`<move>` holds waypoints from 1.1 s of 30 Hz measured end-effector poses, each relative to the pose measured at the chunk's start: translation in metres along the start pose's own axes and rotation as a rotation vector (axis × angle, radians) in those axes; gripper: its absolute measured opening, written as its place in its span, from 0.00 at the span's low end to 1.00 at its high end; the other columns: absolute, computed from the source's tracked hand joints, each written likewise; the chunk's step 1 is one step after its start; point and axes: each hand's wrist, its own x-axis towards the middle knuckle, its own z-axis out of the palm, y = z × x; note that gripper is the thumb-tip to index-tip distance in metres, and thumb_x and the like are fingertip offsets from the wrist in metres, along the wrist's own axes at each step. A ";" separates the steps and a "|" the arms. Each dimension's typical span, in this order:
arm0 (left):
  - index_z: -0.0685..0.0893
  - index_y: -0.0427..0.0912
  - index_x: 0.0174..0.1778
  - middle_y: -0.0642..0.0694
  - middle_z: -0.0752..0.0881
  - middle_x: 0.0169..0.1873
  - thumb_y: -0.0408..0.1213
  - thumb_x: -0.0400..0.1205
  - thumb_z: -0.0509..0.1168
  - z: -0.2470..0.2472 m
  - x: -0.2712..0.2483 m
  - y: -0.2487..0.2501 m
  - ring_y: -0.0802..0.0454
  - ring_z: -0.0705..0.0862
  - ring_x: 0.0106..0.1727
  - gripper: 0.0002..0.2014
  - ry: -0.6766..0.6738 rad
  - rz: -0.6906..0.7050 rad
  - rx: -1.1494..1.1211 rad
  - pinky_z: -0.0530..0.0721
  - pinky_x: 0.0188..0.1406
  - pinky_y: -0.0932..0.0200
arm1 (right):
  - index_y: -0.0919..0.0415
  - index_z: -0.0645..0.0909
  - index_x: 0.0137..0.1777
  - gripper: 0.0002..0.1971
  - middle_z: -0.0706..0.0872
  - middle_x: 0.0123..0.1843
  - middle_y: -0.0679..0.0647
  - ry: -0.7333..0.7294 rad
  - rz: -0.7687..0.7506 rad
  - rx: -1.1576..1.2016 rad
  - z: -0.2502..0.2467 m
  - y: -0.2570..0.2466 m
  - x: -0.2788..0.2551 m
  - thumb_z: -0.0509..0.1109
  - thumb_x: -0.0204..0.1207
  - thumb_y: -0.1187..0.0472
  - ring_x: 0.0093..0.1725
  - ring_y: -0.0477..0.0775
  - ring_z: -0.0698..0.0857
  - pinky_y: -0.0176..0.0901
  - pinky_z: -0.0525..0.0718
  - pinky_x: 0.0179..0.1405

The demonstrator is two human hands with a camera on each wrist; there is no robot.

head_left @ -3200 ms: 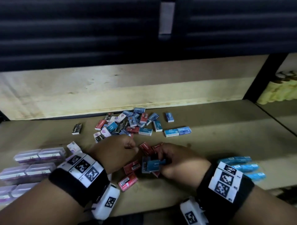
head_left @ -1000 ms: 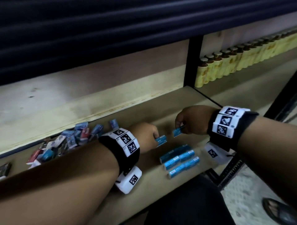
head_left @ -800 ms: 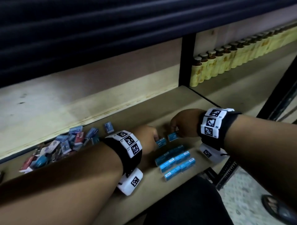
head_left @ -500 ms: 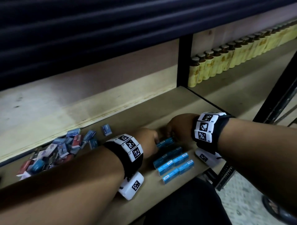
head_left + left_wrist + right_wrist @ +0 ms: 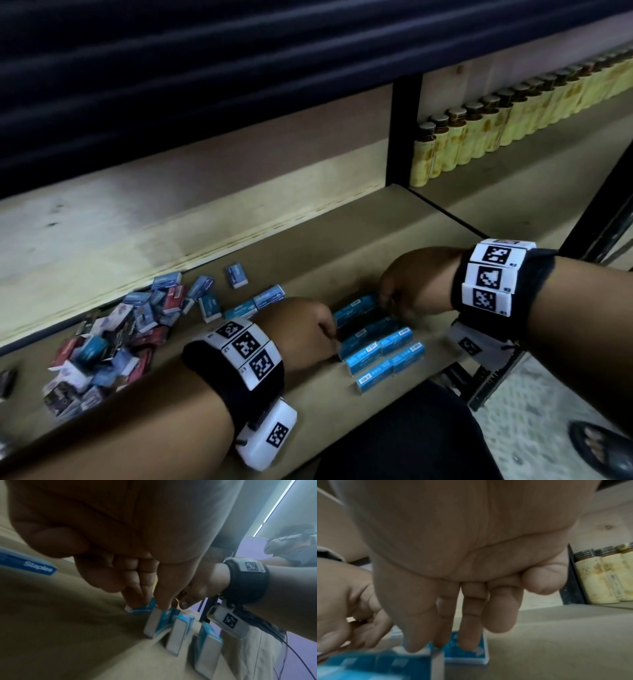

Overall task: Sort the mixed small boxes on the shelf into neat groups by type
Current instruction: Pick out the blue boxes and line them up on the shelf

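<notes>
Near the shelf's front edge stands a neat block of bright blue boxes (image 5: 383,349) in short rows. My left hand (image 5: 334,334) is at the block's left end, and in the left wrist view my left hand (image 5: 150,605) pinches one blue box (image 5: 139,609) of the back row between thumb and fingers. My right hand (image 5: 385,305) is at the right end of that row. Seen from the right wrist, the right hand (image 5: 440,646) has straight fingers, their tips resting on a flat blue box (image 5: 467,654). A mixed pile of red, blue, white and black boxes (image 5: 113,335) lies to the left.
Loose pale-blue boxes (image 5: 236,275) lie between the pile and the block. A black upright (image 5: 406,130) ends this shelf bay (image 5: 342,253); past it stands a row of yellow-labelled bottles (image 5: 479,130). My lap (image 5: 394,442) is under the front edge.
Each hand carried one blue box over from the mixed pile to the sorted block. Both boxes have come down as a new back row, and the hands have drawn closer together.
</notes>
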 end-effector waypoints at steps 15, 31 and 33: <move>0.87 0.65 0.56 0.63 0.89 0.52 0.54 0.73 0.70 0.008 0.015 0.019 0.60 0.85 0.54 0.14 0.017 0.030 0.019 0.74 0.45 0.66 | 0.41 0.88 0.58 0.14 0.88 0.54 0.38 0.004 0.031 -0.002 0.003 0.005 0.003 0.73 0.73 0.52 0.49 0.43 0.82 0.37 0.73 0.48; 0.87 0.63 0.50 0.65 0.88 0.42 0.61 0.70 0.67 -0.005 -0.019 0.020 0.67 0.84 0.45 0.16 -0.032 0.026 -0.050 0.77 0.39 0.66 | 0.41 0.87 0.60 0.14 0.88 0.55 0.40 -0.046 -0.033 -0.026 -0.004 -0.011 -0.025 0.72 0.75 0.45 0.53 0.47 0.85 0.40 0.83 0.54; 0.87 0.62 0.52 0.64 0.88 0.44 0.59 0.71 0.70 -0.003 -0.023 0.023 0.66 0.85 0.46 0.15 -0.064 0.032 -0.035 0.77 0.40 0.67 | 0.40 0.86 0.60 0.15 0.87 0.55 0.39 -0.075 -0.032 -0.033 0.001 -0.014 -0.027 0.72 0.75 0.43 0.53 0.46 0.84 0.41 0.82 0.53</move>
